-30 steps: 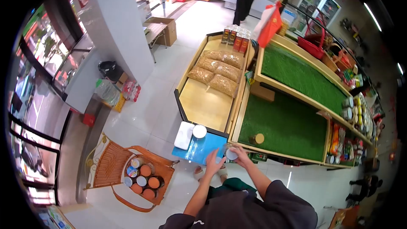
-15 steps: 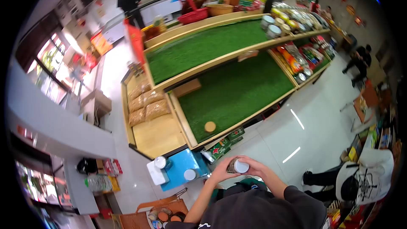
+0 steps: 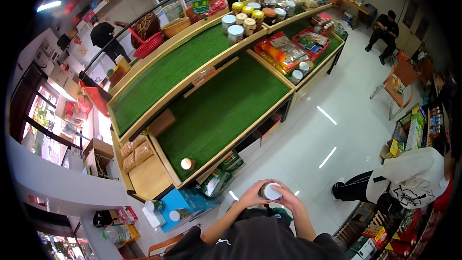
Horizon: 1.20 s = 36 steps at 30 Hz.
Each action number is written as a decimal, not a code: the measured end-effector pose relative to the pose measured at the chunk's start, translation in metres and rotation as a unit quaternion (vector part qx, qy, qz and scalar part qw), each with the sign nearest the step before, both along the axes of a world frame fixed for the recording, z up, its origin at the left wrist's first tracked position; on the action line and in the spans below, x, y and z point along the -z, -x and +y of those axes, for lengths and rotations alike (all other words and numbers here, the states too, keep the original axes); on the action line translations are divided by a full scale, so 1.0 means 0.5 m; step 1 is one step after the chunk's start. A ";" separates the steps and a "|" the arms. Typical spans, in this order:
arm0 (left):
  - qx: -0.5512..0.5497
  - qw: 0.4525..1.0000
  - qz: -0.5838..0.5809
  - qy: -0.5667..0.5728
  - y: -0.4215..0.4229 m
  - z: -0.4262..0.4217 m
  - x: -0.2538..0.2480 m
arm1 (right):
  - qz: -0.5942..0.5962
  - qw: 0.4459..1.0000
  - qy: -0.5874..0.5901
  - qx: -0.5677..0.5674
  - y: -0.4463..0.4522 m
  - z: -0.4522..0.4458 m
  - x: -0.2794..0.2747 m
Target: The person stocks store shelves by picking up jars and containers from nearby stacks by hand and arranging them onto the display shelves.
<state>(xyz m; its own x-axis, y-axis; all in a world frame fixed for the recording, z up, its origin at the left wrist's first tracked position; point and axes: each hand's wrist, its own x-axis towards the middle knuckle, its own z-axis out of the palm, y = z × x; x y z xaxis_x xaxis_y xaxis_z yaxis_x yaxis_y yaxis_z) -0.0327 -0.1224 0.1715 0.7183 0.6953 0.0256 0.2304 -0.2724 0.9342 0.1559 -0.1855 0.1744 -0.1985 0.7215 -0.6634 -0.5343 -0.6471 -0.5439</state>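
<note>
A jar with a white lid is held in front of the body. My left hand wraps round its left side, and my right hand grips it from the right. To the left, a blue surface bears two more white-lidded jars, one at its middle and one at its far left, beside a white flat object. On the green turf shelf stands a single jar with a pale lid.
An upper turf shelf holds several jars at its far end. Bagged goods lie on the wooden tray at left. A person in a white top is at right; another sits farther back. Green boxes stand below the shelf.
The view has swung to the right along the shelves. Both hands have come together round the jar, away from the blue surface, where a second white-lidded jar now shows.
</note>
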 end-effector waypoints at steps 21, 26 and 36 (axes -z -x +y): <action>-0.188 0.981 -0.034 0.013 -0.149 0.419 0.012 | -0.189 0.976 -0.111 -0.020 -0.099 0.474 -0.083; -0.268 0.962 -0.059 -0.016 -0.141 0.614 -0.080 | -0.192 0.943 -0.268 -0.052 -0.097 0.682 -0.140; -0.345 0.913 -0.040 -0.215 -0.116 0.976 -0.288 | -0.115 0.870 -0.479 0.009 -0.036 1.084 -0.281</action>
<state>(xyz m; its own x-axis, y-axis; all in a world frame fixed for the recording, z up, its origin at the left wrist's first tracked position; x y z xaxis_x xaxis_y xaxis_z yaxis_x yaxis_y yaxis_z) 0.0252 0.3657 0.3158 0.0971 0.8945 0.4364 0.4220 -0.4341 0.7959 0.1740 0.3564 0.3147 -0.1220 0.9671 0.2232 -0.3459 0.1693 -0.9229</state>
